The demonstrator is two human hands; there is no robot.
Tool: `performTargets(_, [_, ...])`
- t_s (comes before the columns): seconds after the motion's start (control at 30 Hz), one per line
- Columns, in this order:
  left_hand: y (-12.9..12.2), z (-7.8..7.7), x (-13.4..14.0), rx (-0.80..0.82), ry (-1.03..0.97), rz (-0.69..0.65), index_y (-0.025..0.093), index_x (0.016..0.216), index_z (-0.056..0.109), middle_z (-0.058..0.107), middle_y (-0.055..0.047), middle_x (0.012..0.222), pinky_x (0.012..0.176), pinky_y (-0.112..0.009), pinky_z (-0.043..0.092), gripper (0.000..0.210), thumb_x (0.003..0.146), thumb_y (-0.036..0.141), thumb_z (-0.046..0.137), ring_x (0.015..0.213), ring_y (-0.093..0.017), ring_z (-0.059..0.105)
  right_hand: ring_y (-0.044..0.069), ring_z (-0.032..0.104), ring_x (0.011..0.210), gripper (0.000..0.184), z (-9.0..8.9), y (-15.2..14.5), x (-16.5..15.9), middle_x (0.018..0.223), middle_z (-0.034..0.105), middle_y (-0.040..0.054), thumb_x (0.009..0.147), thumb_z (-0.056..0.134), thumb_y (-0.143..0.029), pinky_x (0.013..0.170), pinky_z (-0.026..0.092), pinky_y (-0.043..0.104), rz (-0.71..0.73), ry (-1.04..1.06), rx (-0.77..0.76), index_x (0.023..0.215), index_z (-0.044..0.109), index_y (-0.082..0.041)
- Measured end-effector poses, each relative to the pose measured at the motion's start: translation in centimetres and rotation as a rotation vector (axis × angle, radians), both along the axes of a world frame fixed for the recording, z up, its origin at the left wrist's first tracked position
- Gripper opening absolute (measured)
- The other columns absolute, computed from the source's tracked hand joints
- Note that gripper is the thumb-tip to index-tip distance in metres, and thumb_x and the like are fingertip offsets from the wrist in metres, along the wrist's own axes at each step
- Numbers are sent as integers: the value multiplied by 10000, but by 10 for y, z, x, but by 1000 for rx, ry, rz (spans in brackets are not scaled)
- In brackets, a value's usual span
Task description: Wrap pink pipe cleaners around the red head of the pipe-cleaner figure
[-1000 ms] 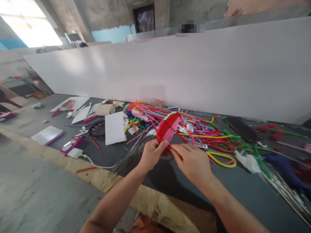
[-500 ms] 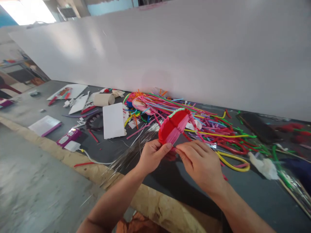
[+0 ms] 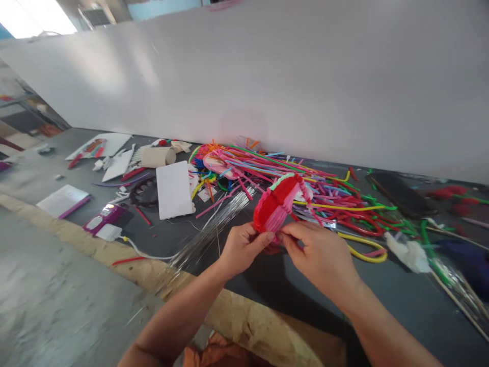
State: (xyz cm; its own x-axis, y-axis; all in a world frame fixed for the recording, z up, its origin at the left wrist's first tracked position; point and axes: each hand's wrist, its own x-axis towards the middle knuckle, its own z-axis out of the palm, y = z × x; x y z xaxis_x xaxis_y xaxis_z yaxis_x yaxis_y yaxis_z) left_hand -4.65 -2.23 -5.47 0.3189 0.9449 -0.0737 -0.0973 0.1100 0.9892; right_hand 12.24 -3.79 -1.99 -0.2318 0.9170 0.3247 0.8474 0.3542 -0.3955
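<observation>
A pipe-cleaner piece (image 3: 278,203) in red and pink, with a pale green edge, is held up over the dark table. My left hand (image 3: 244,248) grips its lower left end between thumb and fingers. At its bottom tip my right hand (image 3: 317,248) pinches with thumb and index finger, close to the left thumb. A twisted pink strand (image 3: 304,192) hangs off the piece's right side. Just behind lies a heap of coloured pipe cleaners (image 3: 263,163), mostly pink. The fingertips partly hide the lower end of the piece.
Thin silver wires (image 3: 217,224) lie left of my hands. Further left are a white card (image 3: 174,191), a purple device (image 3: 104,218) with a white cable, and a cardboard tube (image 3: 158,157). To the right are a yellow loop (image 3: 362,257), crumpled tissue (image 3: 408,254) and a dark phone-like slab (image 3: 399,194).
My right fingers have drawn in closer to the left thumb at the tip of the piece. The piece has shifted slightly right and down, and the view has turned a little.
</observation>
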Motion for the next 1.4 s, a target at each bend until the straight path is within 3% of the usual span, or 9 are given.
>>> performTargets(0.3, [3,1,1,-57,-20,24,127,763,696,694,-26,663,605,-247,542,190,677,291,740,595,-135,643,152,597,620,139,-6,3,-3,669,669,1,839,546,-262,538,316,262,-22,-49,94,769,663,-233])
performTargets(0.47, [10,-3,1,-156,-122,209,111,681,679,673,-40,573,505,-246,517,193,664,298,725,477,-128,606,203,625,878,193,-2,2,2,985,673,71,840,564,-267,736,457,298,-7,37,331,1006,635,-198])
performTargets(0.53, [14,-3,0,-206,-189,302,111,635,660,659,-36,542,477,-233,502,177,642,277,721,450,-121,591,194,619,901,180,1,-3,1,970,667,75,842,553,-213,792,472,304,82,142,369,1005,628,-197])
performTargets(0.67, [19,4,-3,-334,-341,395,107,596,629,651,-36,541,455,-200,486,135,619,223,696,445,-106,586,136,635,708,189,-7,-10,-10,821,680,31,857,481,-155,643,488,237,289,331,-19,961,627,-211])
performTargets(0.77, [19,10,-5,-520,-457,405,113,590,603,625,-20,508,397,-156,442,83,655,158,626,403,-77,549,136,605,576,253,-27,-5,-22,689,646,13,869,436,-204,533,468,241,235,517,-316,1054,609,-197])
performTargets(0.87, [16,14,-2,-698,-542,342,119,567,570,584,-6,465,343,-124,385,133,698,110,546,360,-53,502,115,535,474,296,-46,6,-28,624,578,-13,879,441,-335,412,400,218,137,936,-477,1102,569,-189])
performTargets(1.0, [9,8,5,-775,-515,188,104,560,568,596,-26,478,328,-125,385,148,706,95,545,351,-57,508,87,476,450,292,-55,12,-22,658,574,-12,786,599,-423,400,387,213,50,1231,-470,983,607,-207])
performTargets(1.23, [5,-6,7,-722,-491,18,66,612,630,639,-59,518,345,-151,433,132,712,151,627,361,-80,541,106,505,516,206,-59,15,-11,649,602,-3,743,664,-410,473,426,236,139,1196,-449,768,646,-206])
performTargets(1.4, [5,-6,5,-687,-524,-4,61,608,639,651,-71,540,374,-158,449,140,707,159,657,382,-86,559,86,471,497,195,-55,12,-16,616,549,-32,775,638,-392,468,409,213,119,1265,-506,781,578,-206])
